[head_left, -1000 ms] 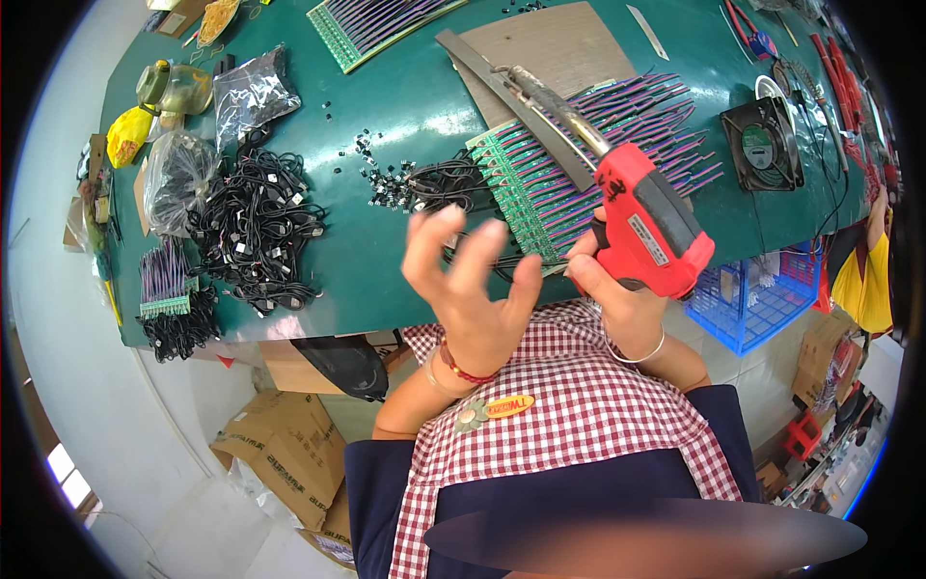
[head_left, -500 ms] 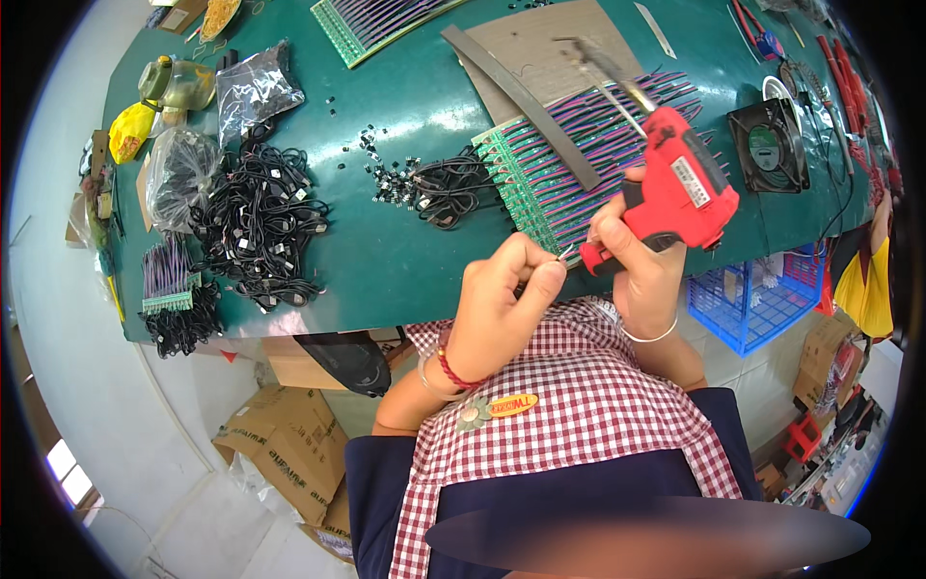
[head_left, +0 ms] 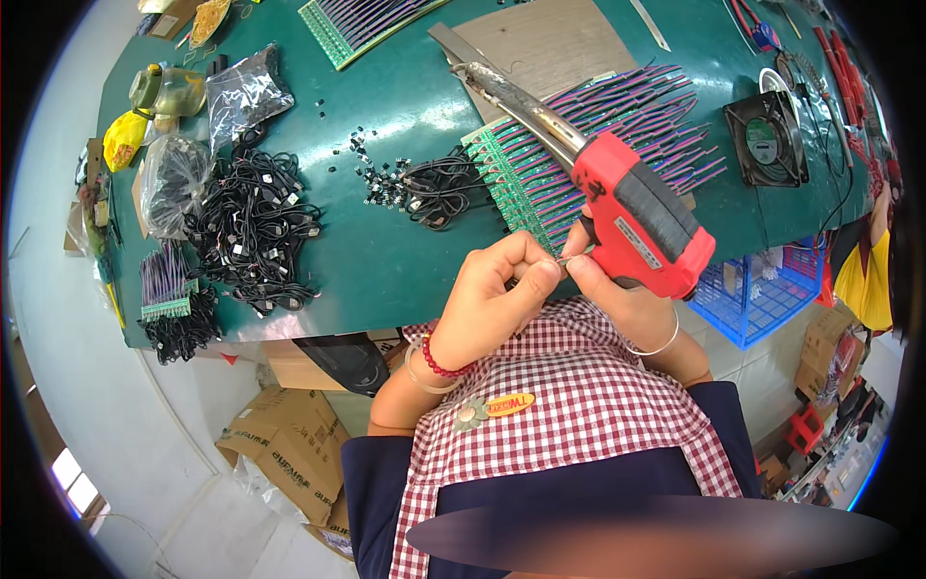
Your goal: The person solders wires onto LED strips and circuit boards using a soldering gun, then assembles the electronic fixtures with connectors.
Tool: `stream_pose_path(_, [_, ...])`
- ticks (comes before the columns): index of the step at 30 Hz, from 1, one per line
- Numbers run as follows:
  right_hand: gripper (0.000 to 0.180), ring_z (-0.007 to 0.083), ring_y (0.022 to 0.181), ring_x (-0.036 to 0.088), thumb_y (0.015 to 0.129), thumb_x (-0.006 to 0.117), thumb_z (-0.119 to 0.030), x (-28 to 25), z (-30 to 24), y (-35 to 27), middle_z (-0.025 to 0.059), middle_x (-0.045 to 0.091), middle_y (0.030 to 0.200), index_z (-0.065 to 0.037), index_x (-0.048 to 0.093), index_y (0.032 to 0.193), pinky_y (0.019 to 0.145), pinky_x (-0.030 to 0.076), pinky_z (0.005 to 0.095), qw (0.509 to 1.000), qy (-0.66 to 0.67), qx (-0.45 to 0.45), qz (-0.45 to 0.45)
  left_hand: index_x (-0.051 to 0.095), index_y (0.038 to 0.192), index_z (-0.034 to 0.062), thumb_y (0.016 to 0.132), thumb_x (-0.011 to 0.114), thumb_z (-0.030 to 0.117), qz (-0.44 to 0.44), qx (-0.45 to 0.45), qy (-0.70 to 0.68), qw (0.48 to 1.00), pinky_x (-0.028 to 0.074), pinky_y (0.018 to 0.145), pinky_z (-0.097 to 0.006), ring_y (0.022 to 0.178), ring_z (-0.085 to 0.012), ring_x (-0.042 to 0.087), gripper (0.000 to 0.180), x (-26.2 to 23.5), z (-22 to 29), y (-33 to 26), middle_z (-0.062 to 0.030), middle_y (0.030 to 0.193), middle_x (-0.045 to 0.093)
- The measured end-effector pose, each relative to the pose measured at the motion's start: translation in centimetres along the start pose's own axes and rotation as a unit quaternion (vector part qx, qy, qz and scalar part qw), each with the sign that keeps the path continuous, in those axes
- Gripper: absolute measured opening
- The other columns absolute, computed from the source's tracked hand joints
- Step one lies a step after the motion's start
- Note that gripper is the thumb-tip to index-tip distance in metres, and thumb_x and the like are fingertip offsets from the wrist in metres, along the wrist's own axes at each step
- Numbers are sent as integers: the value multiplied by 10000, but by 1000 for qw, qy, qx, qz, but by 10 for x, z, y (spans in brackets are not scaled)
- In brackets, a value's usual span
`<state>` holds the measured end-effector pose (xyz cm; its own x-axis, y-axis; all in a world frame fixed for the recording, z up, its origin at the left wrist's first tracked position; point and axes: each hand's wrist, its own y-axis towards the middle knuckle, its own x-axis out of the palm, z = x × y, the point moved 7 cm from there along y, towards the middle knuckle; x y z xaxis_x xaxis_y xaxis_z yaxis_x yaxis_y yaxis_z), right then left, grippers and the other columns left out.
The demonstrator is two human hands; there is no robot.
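Observation:
My right hand [head_left: 629, 304] is wrapped round a red and black soldering gun [head_left: 632, 227], its long metal barrel pointing away to the upper left. The thumb and forefinger of that hand also meet at a thin wire end [head_left: 563, 258]. My left hand [head_left: 497, 289] is closed in a pinch on the same wire end, and the fingertips of both hands nearly touch. Just beyond them lies a panel of green circuit boards [head_left: 513, 188] with rows of purple, pink and black wires [head_left: 632, 135]. A dark flat bar [head_left: 473, 48] lies partly behind the gun's barrel.
To the left lie a heap of black cables [head_left: 253, 227], a small wired board bundle [head_left: 166, 307] and plastic bags [head_left: 174, 183]. Small black connectors [head_left: 381, 183] lie beside a cable coil [head_left: 439, 188]. A black fan [head_left: 765, 140] stands at right, above a blue crate [head_left: 757, 297] below the table edge.
The soldering gun has swung and tilted, its barrel now crossing over the dark bar. My right fingers have come left to the wire end at my left fingertips.

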<state>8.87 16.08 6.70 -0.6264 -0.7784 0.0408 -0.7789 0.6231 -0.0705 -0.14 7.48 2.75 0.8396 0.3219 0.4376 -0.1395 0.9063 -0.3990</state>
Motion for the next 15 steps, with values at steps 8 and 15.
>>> stream_pose_path(8, [475, 107, 809, 524, 797, 559, 71, 1, 3, -3, 75, 547, 908, -10, 402, 1238, 696, 441, 245, 999, -44, -32, -2, 522, 848, 5, 899, 556, 120, 0, -16, 23, 1000, 305, 459, -187, 527, 2, 388, 130, 2, 1, 0, 42, 607, 499])
stream_pose_path(15, [177, 104, 751, 579, 780, 598, 43, -4, 8, -3, 32, 580, 837, -15, 562, 943, 661, 475, 251, 997, -34, 25, 69, 531, 860, 3, 873, 570, 73, 33, 48, 71, 996, 313, 479, -182, 556, 2, 398, 82, 0, 8, 2, 46, 630, 518])
